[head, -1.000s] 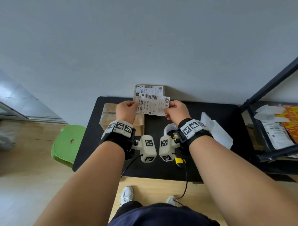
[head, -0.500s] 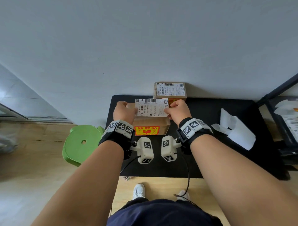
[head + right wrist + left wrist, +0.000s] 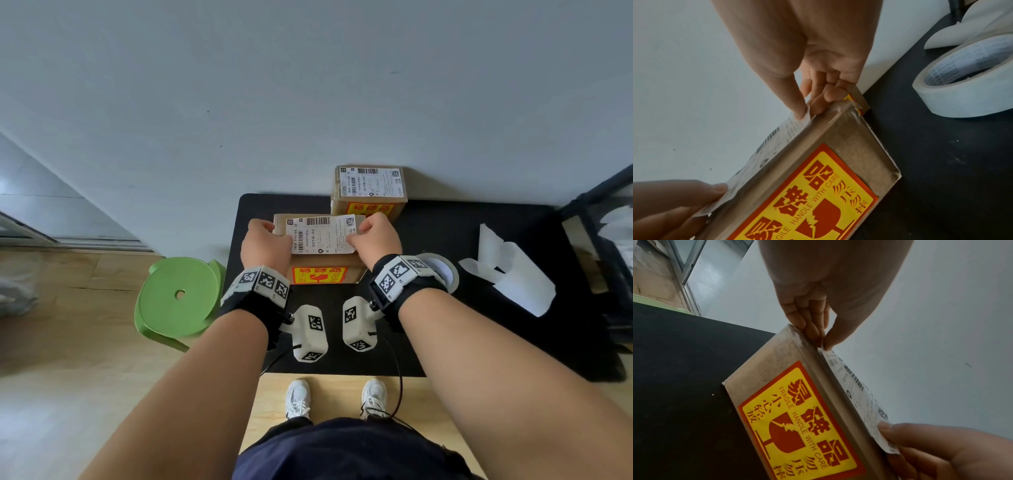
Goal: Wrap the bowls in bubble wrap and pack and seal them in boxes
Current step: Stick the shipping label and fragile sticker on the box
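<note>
A sealed cardboard box with a red-and-yellow fragile sticker stands on the black table. Both hands hold a white shipping label flat over its top. My left hand pinches the label's left end between thumb and fingers, at the box's left top corner. At the opposite end my right hand has the same pinch, by the right top corner. From the wrist views the label lies just above the box's top edge. No bowl or bubble wrap shows.
A second labelled box stands against the wall behind. A roll of tape lies right of my right wrist, with white backing sheets further right. A black rack borders the table's right side, a green stool its left.
Both hands have carried the label from in front of the back box down over the top of the near box. The grip on both ends is the same.
</note>
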Motion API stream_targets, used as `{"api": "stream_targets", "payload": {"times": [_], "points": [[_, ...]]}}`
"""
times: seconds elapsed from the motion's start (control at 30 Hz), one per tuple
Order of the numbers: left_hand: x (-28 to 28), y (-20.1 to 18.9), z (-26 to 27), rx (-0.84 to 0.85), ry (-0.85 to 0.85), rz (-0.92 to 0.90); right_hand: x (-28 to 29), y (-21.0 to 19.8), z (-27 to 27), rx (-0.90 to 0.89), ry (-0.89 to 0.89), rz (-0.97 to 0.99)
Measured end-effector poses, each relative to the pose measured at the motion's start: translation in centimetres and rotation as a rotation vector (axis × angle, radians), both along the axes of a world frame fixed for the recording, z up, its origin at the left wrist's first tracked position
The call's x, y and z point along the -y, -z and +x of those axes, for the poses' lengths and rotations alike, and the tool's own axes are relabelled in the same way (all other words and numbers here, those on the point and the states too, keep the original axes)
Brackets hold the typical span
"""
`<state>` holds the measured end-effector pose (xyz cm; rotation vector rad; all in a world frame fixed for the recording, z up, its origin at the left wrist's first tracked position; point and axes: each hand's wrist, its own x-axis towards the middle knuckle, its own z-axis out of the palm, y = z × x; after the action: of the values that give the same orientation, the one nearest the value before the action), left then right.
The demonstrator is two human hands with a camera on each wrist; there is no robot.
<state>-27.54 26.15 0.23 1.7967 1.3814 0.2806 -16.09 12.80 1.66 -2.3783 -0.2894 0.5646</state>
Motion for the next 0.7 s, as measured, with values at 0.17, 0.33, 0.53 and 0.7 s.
{"api": "stream_targets", "payload": {"times": [0.17,0.33,0.53,0.7], "points": [[0.26,0.54,-0.17,0.015,-0.001,0.034,0.04,0.25,0.02,0.022,-0.031,-0.034],[0.38,0.66,-0.25,0.014,0.015,0.062,0.05,0.42,-0.12,0.051,-0.053,-0.052],[0.51,0.84,-0.3,0.004,0.033,0.096,0.03,0.37,-0.26,0.078,-0.061,-0.054],[0.67,0.83,-0.42,-0.007,0.068,0.129,-0.05,0.38,-0.44,0.101,-0.075,-0.069]]}}
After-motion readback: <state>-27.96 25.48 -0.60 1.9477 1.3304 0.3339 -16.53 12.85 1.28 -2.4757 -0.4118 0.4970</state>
